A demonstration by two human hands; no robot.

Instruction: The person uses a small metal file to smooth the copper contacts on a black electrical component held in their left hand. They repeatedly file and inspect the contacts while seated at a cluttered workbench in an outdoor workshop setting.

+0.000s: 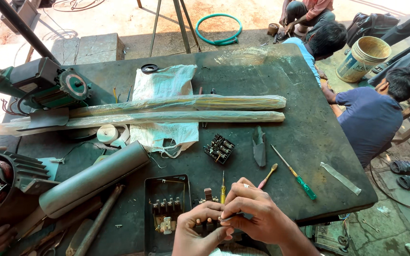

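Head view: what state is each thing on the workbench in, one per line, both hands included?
Left hand: gripping a small dark part from below.
Right hand: pinching a thin tool at that part.
Switch box: open, terminals exposed.
Green-handled screwdriver: lying flat, untouched.
Yellow-handled screwdriver: lying beside the box.
Two long wrapped bundles: sealed in plastic, side by side.
Black terminal block: loose on the table.

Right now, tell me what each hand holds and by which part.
Both the left hand and right hand pinch one small dark part by its ends; its kind cannot be told.
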